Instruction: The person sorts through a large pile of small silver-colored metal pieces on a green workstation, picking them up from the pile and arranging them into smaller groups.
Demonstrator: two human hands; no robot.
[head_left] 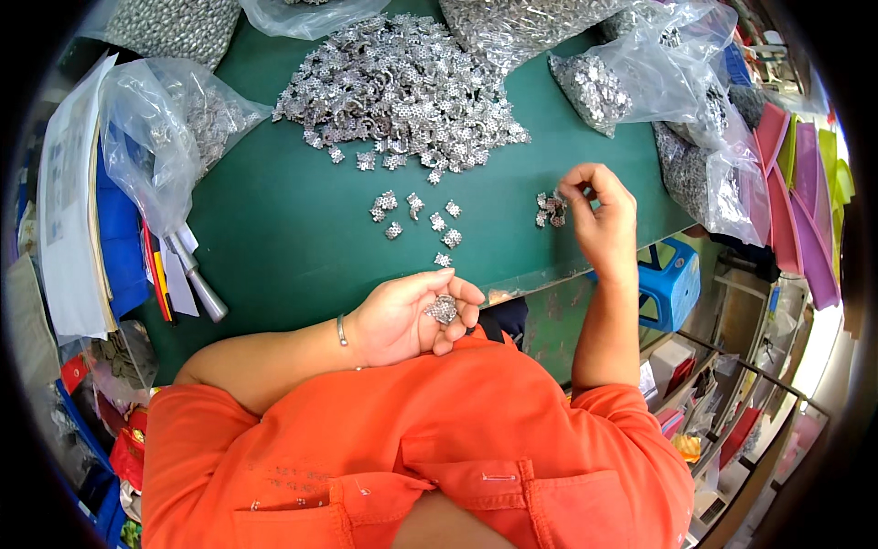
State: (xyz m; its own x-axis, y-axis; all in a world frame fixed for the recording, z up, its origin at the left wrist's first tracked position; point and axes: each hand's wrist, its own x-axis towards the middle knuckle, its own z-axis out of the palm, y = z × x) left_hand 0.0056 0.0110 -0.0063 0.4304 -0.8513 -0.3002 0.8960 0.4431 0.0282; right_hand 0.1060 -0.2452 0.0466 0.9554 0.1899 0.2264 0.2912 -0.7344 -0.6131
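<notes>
My left hand [402, 316] lies palm up near the table's front edge, its fingers curled around small silver metal pieces [443, 309]. To the right, my right hand [599, 210] is closed in a pinch, fingertips at a little cluster of the same perforated pieces [547, 210] on the table. Whatever the pinch holds is too small to make out. Several loose metal pieces [439, 222] are scattered between my hands and a large heap of metal pieces [393, 91] farther back.
The green tabletop [293, 247] bears clear plastic bags of metal parts, including a left bag [174, 128] and a right bag [599, 87]. Papers [78, 201] and pens [155, 270] lie at the left edge. A blue stool [672, 288] stands beyond the right front edge.
</notes>
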